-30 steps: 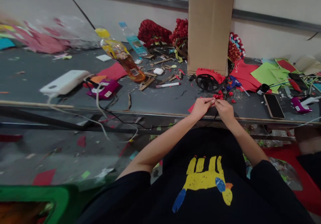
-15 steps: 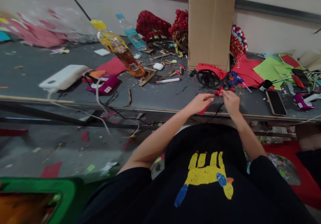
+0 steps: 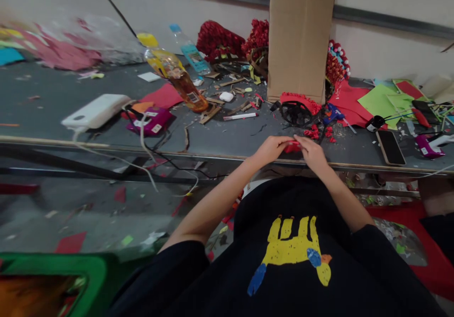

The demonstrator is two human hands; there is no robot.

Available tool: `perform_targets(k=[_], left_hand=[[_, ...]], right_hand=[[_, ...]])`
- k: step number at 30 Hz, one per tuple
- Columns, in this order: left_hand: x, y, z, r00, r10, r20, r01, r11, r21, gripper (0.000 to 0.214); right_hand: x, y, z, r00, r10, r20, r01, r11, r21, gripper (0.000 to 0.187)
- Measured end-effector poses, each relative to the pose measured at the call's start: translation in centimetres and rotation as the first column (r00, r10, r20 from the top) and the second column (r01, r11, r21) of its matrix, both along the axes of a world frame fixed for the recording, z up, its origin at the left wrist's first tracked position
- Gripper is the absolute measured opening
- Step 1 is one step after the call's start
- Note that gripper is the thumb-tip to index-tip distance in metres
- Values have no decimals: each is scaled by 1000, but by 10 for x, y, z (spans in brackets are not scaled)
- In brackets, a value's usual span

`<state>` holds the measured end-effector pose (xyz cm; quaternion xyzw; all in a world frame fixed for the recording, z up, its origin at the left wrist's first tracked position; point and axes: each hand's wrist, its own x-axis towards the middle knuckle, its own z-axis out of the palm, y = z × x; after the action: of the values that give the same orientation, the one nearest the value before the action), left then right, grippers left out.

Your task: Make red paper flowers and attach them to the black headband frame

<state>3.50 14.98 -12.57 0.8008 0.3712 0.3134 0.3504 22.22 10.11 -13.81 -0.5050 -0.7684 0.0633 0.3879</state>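
Note:
Near the table's front edge, my left hand point(image 3: 272, 148) and my right hand point(image 3: 312, 152) come together on a small piece of red paper point(image 3: 292, 147). Both have their fingers closed on it, one from each side. Small crumpled red bits point(image 3: 312, 131) lie just beyond my right hand. Behind them is a black ring-shaped object point(image 3: 297, 112) with a red, frilled strip point(image 3: 300, 101) along its top. To its right rests a blue glue gun point(image 3: 332, 113).
A tall cardboard piece point(image 3: 303, 38) stands at the back. Bottles, including a yellow-capped one point(image 3: 180, 83), a marker point(image 3: 240, 117) and scraps lie left. A phone point(image 3: 390, 147), a black pot point(image 3: 375, 123) and green paper point(image 3: 379, 97) are on the right.
My right hand has left the crumpled red bits and moved left and nearer to meet my left hand at the red paper. The view has shifted slightly.

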Motion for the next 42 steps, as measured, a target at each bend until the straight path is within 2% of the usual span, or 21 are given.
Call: perform_targets(k=[2,4,6,7,10,14,16,19,22,24,27,30,33,35,36,38,42], left_hand=[[13,0,-3,963,129,235,-101,987,-127,30],[27,1,-6,859,297,416,-185,939,-288,33],[40,-1,-8,770,400,497,-212,895,-391,34],[46,-3,-8,753,419,507,-215,886,-411,30],[57,-19,-3,767,388,511,-135,876,-463,18],[49,-42,11,725,333,603,144,783,-605,18],[39,-46,16,715,312,625,211,756,-620,25],[28,-44,15,714,298,633,214,768,-603,38],[23,-39,8,703,328,631,134,810,-571,40],[21,-37,6,727,322,606,92,830,-551,38],[18,-36,7,797,248,551,113,835,-539,35],[15,-36,14,813,185,552,222,778,-588,32],[12,-38,19,764,162,624,382,666,-641,37],[12,-40,19,731,171,660,449,608,-655,41],[12,-41,18,716,185,673,460,601,-654,42],[12,-43,14,679,230,697,440,633,-637,40],[13,-44,6,630,307,714,302,750,-589,37]], right_hand=[[-14,2,-4,997,11,-75,-10,1000,18,40],[-20,6,-6,990,-23,-139,34,996,77,39],[-21,10,-6,986,-42,-164,64,989,131,38],[-20,11,-5,985,-45,-167,70,987,146,39],[-18,14,2,984,-44,-172,71,985,154,38],[-20,12,17,984,-31,-175,63,982,179,30],[-25,8,22,985,-12,-174,42,984,171,28],[-29,-1,24,972,85,-219,-58,990,126,32],[-25,-10,21,956,205,-209,-195,978,69,34],[-20,-11,18,957,256,-136,-253,967,42,36],[-12,-6,16,964,262,-40,-260,964,55,35],[-13,-1,18,981,183,-58,-176,979,107,33],[-19,-1,23,979,102,-175,-77,986,148,37],[-24,-4,25,965,109,-240,-70,983,169,40],[-27,-5,26,958,132,-254,-88,980,179,40],[-32,-8,27,957,165,-240,-121,975,187,40],[-39,-15,30,987,124,-101,-109,984,141,43]])
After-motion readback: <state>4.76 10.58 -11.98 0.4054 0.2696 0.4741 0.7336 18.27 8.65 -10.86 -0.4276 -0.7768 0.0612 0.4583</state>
